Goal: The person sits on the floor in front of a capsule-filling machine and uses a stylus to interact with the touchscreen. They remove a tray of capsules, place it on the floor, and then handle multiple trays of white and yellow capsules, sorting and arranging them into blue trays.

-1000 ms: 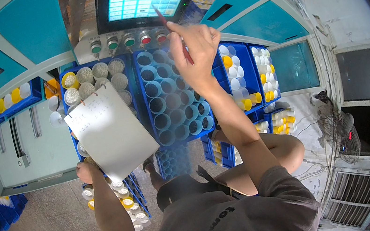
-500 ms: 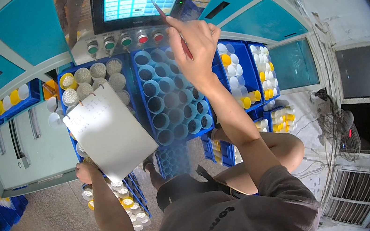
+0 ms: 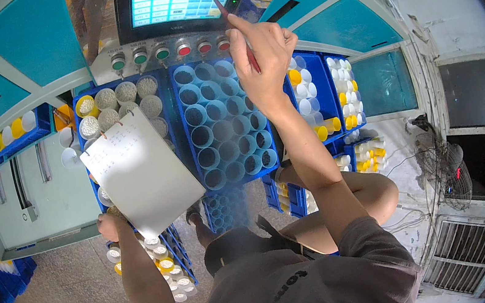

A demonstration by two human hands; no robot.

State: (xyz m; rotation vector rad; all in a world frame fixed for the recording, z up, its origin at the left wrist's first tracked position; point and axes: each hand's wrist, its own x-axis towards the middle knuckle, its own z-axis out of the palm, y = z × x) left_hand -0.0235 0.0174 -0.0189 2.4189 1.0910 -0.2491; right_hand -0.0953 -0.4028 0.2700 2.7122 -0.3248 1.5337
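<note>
My right hand (image 3: pixel 265 64) is raised over the cups, pinching a slim dark red pen (image 3: pixel 252 57). The pen's narrow tip points up at the right part of the lit touchscreen (image 3: pixel 178 0); I cannot tell whether it touches. My left hand (image 3: pixel 112 227) is curled at the near left side of a blue crate, beside a notebook; what its fingers hold is hidden. The notebook (image 3: pixel 147 177), ring-bound with handwriting at its top, lies tilted over cups of pale pellets (image 3: pixel 105 99). Right of it stands a crate of blue-looking cups (image 3: pixel 205 135), several with dark contents.
Green and red buttons (image 3: pixel 162 53) line the panel below the screen. More crates with white and yellow cups stand at the right (image 3: pixel 344 94), at the left (image 3: pixel 17 128) and below my left forearm (image 3: pixel 165 264). A wire fan (image 3: pixel 458 176) stands at the right.
My right hand has moved slightly right and down, and the pen tip has shifted right across the screen. The left hand and notebook have barely moved.
</note>
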